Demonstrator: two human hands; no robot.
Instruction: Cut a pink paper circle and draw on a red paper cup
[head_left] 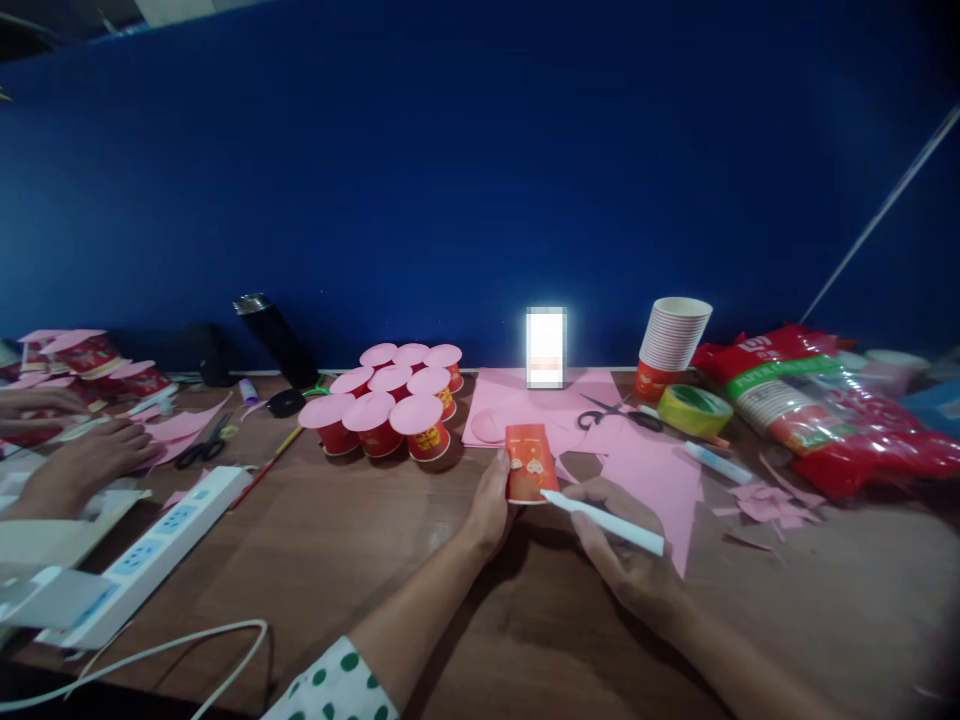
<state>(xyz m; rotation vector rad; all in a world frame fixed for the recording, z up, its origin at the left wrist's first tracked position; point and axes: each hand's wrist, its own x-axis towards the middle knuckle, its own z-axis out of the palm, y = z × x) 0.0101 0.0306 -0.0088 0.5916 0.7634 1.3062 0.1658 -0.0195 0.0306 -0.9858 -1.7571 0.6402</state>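
Red paper cup [529, 455], held tilted above the middle of the worktop [330, 560], pale rim toward the near edge. Nine cups with pink discs on top [351, 411] stand to its left, near the far edge.

Risks, as judged:
(1) Pen slip. The white pen [622, 527] meets the cup close to its rim on a narrow, curved surface; if the cup rolls in the hand, its tip could skid and leave a stray mark or smear on the printed wall. Whether the tip touches or stops just short: cannot tell.
(2) Crushing. Thin card would probably dent if the supporting fingers squeeze harder.
(3) Drag. The right hand [626, 570] is just beside a pink sheet [675, 520]; a sideways sweep could shift it, along with the scissors [613, 408] resting on the paper farther back.
(4) Discs. Bond not visible; a knock from the left arm might dislodge the nearest ones.

Grip: left hand [495, 505] closed narrowly around the cup's left side, only as far apart as the cup is thick; fingers underneath partly hidden. Right hand pinches the pen near its tip end, no visible gap, barrel slanting toward the worktop's right side.
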